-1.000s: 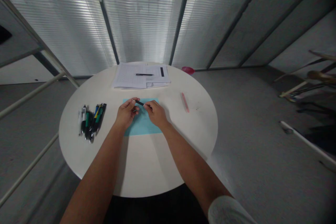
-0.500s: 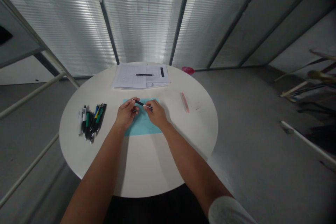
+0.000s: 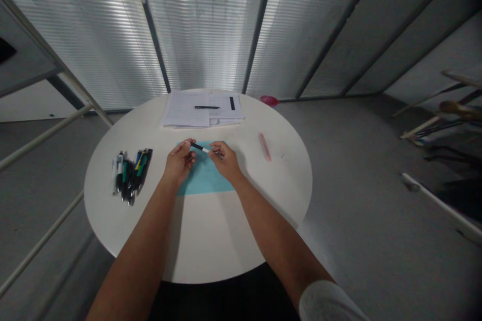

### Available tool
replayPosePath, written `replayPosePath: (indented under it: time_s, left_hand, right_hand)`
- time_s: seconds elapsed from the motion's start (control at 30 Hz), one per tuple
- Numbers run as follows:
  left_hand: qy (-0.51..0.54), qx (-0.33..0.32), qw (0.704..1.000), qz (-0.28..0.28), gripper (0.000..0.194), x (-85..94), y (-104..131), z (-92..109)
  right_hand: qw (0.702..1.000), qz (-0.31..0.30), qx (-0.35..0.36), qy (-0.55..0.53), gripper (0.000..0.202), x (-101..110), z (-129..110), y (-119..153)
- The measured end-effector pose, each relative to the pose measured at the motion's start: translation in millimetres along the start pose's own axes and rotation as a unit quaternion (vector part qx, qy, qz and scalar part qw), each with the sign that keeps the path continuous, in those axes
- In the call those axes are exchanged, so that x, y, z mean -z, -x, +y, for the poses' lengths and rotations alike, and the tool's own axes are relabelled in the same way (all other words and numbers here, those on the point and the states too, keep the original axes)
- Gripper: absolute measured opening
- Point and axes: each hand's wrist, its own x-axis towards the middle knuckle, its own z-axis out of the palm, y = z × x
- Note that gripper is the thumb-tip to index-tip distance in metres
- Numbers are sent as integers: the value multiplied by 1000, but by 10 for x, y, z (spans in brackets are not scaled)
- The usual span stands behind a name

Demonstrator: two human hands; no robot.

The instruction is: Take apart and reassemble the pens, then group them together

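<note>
Pen (image 3: 199,147) is partly hidden: left hand (image 3: 178,161) and right hand (image 3: 227,162) each pinch it in a closed grip, and they cover some blue paper (image 3: 205,180) too

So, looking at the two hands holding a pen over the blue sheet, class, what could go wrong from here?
1. The pen seems held only by the fingers of the left hand and right hand, so it might slip and drop onto the blue sheet.
2. The loose pile of pens lies left of the left forearm; a sideways sweep could scatter it off the round table.
</note>
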Motion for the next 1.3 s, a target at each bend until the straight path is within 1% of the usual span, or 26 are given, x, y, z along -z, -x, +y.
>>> replayPosePath:
  time_s: [0.1, 0.23, 0.33, 0.43, 0.5, 0.53, 0.57, 0.63, 0.73, 0.8, 0.83, 0.9, 1.07, 1.13, 1.2, 1.3]
  left_hand:
    - [12, 2, 1000, 4, 27, 11, -11, 4]
    - [24, 7, 1000, 9, 26, 17, -11, 14]
    - [19, 1, 1000, 7, 25, 10, -4, 24]
    - [15, -8, 1000, 3, 27, -2, 2, 27]
    - [8, -11, 1000, 0, 29, -8, 2, 18]
    - [1, -12, 1000, -1, 30, -10, 1, 11]
    - [-8, -13, 1000, -2, 32, -10, 0, 2]
    - [-25, -14, 1000, -1, 34, -11, -3, -19]
    - [-41, -14, 999, 6, 36, -15, -7, -48]
    - [-54, -8, 998, 11, 37, -22, -8, -61]
    - [-60, -5, 998, 13, 38, -26, -7, -67]
    - [-72, -5, 997, 13, 39, -33, -5, -75]
    - [-104, -9, 995, -5, 38, -43, 2, -91]
    - [-117, -12, 993, -9, 36, -44, 4, -98]
    - [-128, -15, 992, -11, 36, -45, 4, -106]
    - [-136, -19, 990, -18, 34, -48, 9, -113]
  right_hand:
    - [999, 29, -9, -29, 25, -2, 37, -29]
    - [996, 49, -38, -60, 25, -6, 55, -66]
    - [989, 63, -68, -116, 29, -6, 52, -97]
    - [974, 78, -102, -186, 30, 9, 24, -130]
    - [953, 88, -140, -253, 28, 37, -7, -151]
    - [936, 93, -162, -299, 27, 58, -22, -160]
    - [913, 97, -182, -352, 25, 84, -35, -169]
    - [850, 96, -218, -469, 19, 144, -50, -185]
    - [770, 78, -251, -581, 11, 227, -44, -199]
    - [737, 73, -260, -620, 10, 261, -31, -202]
    - [726, 69, -261, -632, 11, 270, -26, -202]
    - [715, 51, -259, -648, 15, 280, -25, -198]
    - [707, -40, -260, -656, 40, 301, -85, -172]
    - [702, -68, -258, -660, 51, 309, -111, -162]
    - [697, -82, -258, -664, 58, 311, -118, -156]
    - [690, -77, -263, -670, 62, 311, -83, -157]
